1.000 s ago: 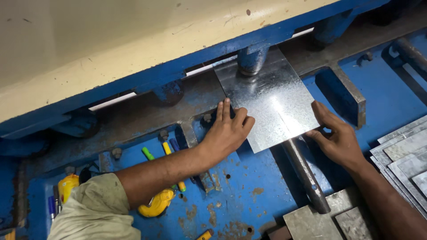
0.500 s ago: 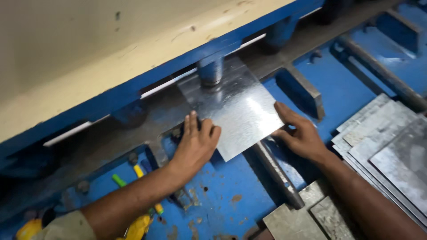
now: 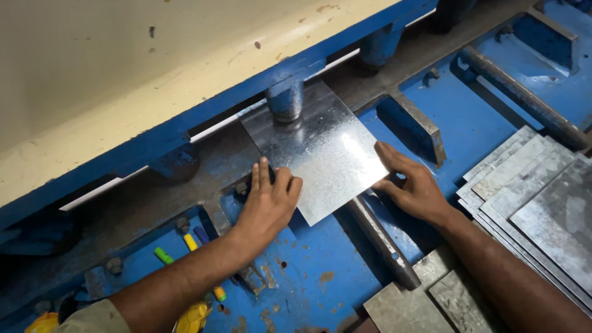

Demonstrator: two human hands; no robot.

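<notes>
Both hands are on the galvanised sheet point(image 3: 320, 154), which lies flat on the blue machine bed point(image 3: 308, 290), its far edge tucked under the round hold-down foot point(image 3: 285, 102) of the shear. Over the last second the sheet looks set a touch deeper under the blade guard point(image 3: 185, 132), so it seems lined up for a cut. The left hand point(image 3: 268, 203) lies open, fingers pressing the near left edge. The right hand point(image 3: 413, 185) is open too, fingertips steadying the right corner. Cut pieces sit stacked point(image 3: 536, 203) at the right, well apart, and coloured markers point(image 3: 188, 243) lie near left.
</notes>
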